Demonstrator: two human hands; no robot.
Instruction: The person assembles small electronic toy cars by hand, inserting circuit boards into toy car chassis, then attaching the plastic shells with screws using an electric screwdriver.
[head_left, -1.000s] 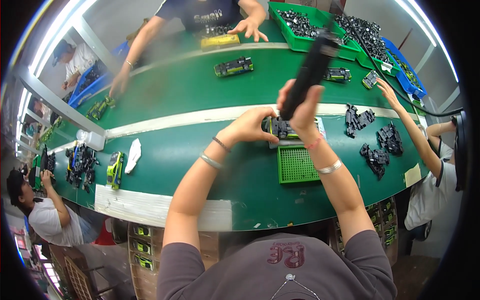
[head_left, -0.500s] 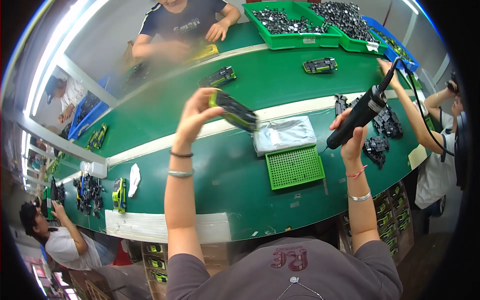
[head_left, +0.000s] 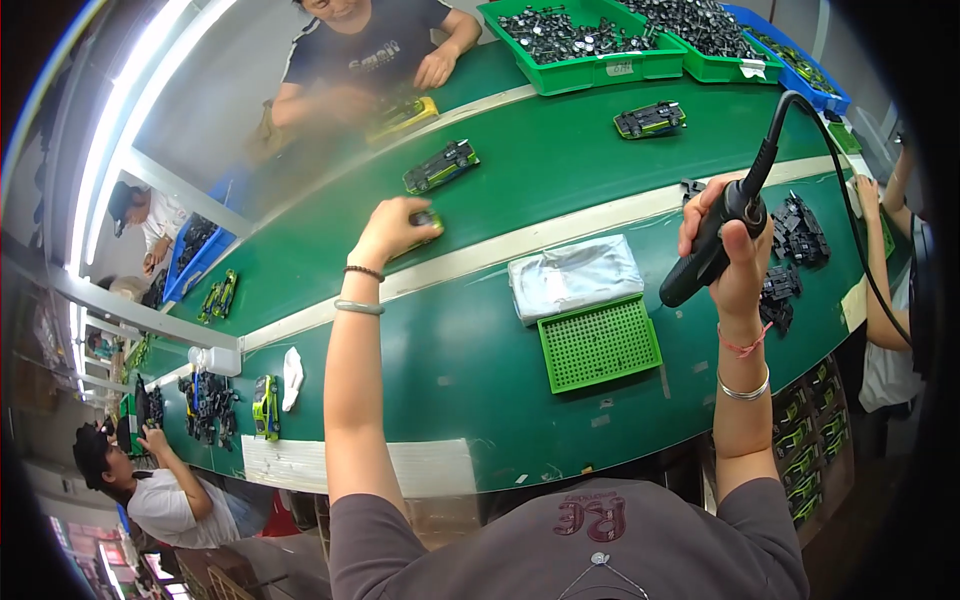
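Note:
My left hand (head_left: 390, 230) is closed over a green and black toy car (head_left: 429, 222) on the far green strip, just past the pale divider. Most of that car is hidden under my fingers. Behind it lies another toy car (head_left: 442, 167), black underside up. My right hand (head_left: 745, 265) grips a black corded electric screwdriver (head_left: 702, 262), tilted with its narrow end down to the left. Beneath and left of the screwdriver are a green perforated basket (head_left: 600, 345) and a flat package (head_left: 577, 277) in clear wrapping.
Black chassis parts (head_left: 798, 235) lie right of my right hand. A third toy car (head_left: 650, 120) rests farther back. Green bins (head_left: 610, 72) of small parts stand at the far edge. The screwdriver's cable (head_left: 828, 135) loops rightward. A co-worker (head_left: 365, 70) sits opposite.
My left hand has carried the toy car away from me and turned it down onto the far strip. My right hand has moved slightly right, raising the screwdriver a little.

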